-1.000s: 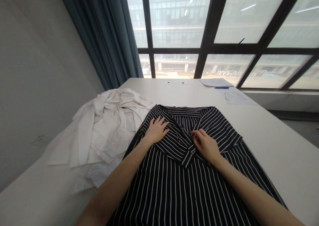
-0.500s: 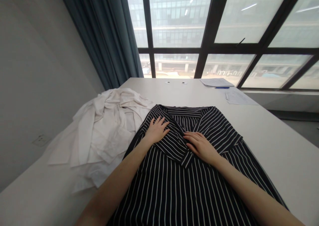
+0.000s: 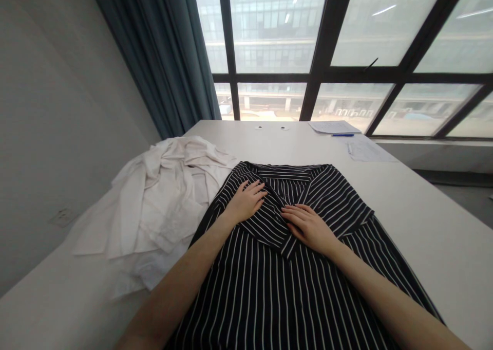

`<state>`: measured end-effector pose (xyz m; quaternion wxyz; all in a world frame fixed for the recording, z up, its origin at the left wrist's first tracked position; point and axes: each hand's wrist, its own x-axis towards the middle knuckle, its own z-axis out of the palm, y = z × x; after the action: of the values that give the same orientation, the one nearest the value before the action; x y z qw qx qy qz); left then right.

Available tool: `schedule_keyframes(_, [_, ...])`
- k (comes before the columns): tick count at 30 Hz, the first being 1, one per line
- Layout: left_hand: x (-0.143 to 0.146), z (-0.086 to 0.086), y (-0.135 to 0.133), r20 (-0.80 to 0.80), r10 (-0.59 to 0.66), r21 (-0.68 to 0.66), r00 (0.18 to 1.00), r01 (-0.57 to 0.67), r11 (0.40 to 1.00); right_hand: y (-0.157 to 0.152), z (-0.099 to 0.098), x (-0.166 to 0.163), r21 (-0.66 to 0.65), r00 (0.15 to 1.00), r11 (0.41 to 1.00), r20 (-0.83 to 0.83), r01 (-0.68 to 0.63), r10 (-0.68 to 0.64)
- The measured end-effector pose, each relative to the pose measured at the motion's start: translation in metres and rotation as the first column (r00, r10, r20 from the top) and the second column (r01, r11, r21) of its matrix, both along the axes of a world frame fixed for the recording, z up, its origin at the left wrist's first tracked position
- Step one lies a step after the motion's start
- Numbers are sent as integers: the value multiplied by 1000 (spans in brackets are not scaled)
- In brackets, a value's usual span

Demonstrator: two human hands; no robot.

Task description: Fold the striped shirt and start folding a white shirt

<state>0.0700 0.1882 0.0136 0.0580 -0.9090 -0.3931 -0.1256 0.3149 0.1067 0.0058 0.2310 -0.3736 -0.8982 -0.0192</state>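
Observation:
A black shirt (image 3: 265,288) with thin white stripes lies spread on the white table, its collar end pointing away from me. My left hand (image 3: 246,202) rests flat on the folded cloth left of the neck opening, fingers stretched toward the right. Beside it, my right hand (image 3: 310,227) lies on the front near the collar's middle, its fingers extended and close together over the fabric. Neither hand grips anything that I can see. Cloth under both palms is hidden.
Crumpled white garments (image 3: 165,196) are heaped to the left of the shirt. Papers (image 3: 333,127) and a blue pen (image 3: 342,135) lie at the table's (image 3: 435,216) far right. A blue curtain (image 3: 165,57) and a window stand behind.
My left hand has slid slightly to the right, its fingers now closer together. My right hand has shifted a little to the left. The shirt lies almost the same.

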Motion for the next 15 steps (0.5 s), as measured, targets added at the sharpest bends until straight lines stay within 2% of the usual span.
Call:
schedule_keyframes(2, [2,2,-1,5,-130,-52,991,130,990,0,0,0,-6,1000,1000,7,5,-5])
schedule_keyframes(4, [3,2,-2,-11,-185,-123,983,183,975,0,-1,0,-23,1000,999,17,23,-22])
schedule_keyframes(7, [3,1,-2,-34,-185,-182,982,176,967,1,-4,0,-66,998,997,43,47,-44])
schedule_keyframes(11, [2,0,-4,-70,-170,-196,983,153,969,2,-6,0,-158,993,984,93,88,-74])
schedule_keyframes(15, [4,-1,-3,-161,-105,-208,981,71,976,2,-6,1,-216,984,969,157,116,-83])
